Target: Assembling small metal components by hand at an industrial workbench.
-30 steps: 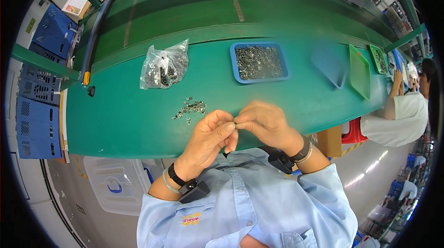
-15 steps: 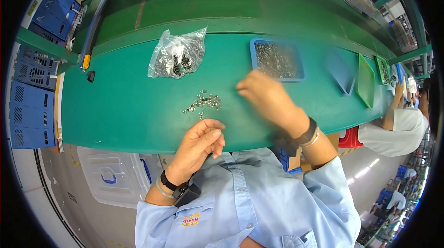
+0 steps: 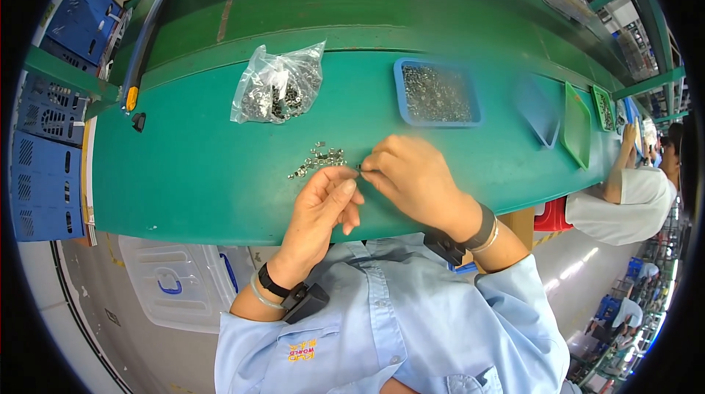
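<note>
My two hands meet over the near part of the green table (image 3: 198,166), just right of a small loose pile of shiny metal parts (image 3: 323,160). My right hand (image 3: 415,177) is closed in a pinch, with a tiny dark metal part (image 3: 359,169) showing at its fingertips. Against that part lie the fingertips of my left hand (image 3: 323,207), its fingers curled and thumb bent in; whatever it holds is hidden. Beyond my right hand stands a blue tray (image 3: 402,111) full of similar small parts. A clear plastic bag (image 3: 250,89) of metal parts lies behind the pile.
To the right are a tilted blue tray (image 3: 540,116), a green tray (image 3: 576,133) and a smaller green tray (image 3: 604,107) with parts. Blue crates (image 3: 48,181) stand at the left edge. A co-worker (image 3: 624,203) sits at the far right. Below is a clear lidded box (image 3: 176,284).
My right hand has come from beside the blue tray, nearer and to the left, to meet my left hand. A tiny part now shows between the fingertips.
</note>
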A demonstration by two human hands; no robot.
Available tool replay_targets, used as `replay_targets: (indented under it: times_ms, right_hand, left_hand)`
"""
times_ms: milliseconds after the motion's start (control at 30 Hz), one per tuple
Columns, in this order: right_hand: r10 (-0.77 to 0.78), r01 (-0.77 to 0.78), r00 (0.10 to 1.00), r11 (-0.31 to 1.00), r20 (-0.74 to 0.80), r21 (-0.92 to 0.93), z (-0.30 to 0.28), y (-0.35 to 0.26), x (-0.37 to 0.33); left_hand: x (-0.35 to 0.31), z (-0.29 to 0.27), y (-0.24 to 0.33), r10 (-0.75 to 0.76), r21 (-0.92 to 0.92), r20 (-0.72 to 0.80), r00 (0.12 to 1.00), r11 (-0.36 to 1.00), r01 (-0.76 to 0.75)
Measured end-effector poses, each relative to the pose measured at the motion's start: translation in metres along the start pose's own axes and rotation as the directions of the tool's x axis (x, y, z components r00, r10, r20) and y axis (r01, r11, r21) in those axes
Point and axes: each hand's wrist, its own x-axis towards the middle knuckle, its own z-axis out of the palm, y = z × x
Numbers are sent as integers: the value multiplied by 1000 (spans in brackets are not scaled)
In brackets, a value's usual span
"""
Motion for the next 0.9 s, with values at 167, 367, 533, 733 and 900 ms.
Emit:
replay_targets:
  times_ms: [167, 367, 533, 733, 900]
  right_hand:
    - [-11, 13, 999, 999, -52, 37, -11, -3, -10]
    - [139, -128, 982, 988, -127, 91, -6, 35, -30]
    - [178, -168, 975, 982, -132, 83, 2, 47, -37]
    - [262, -264, 964, 960, -39, -88, 17, 44, -6]
    - [260, -247, 963, 958, 76, -147, 24, 47, 1]
  left_hand:
    - [12, 14, -2, 12, -41, 51, 999, 999, -10]
    - [22, 2, 4, 89, -60, -65, 994, 994, -93]
    - [18, -6, 4, 112, -80, -105, 988, 989, -120]
    - [9, -3, -4, 66, -67, -57, 996, 995, -69]
    - [9, -5, -5, 30, -79, 19, 999, 996, -29]
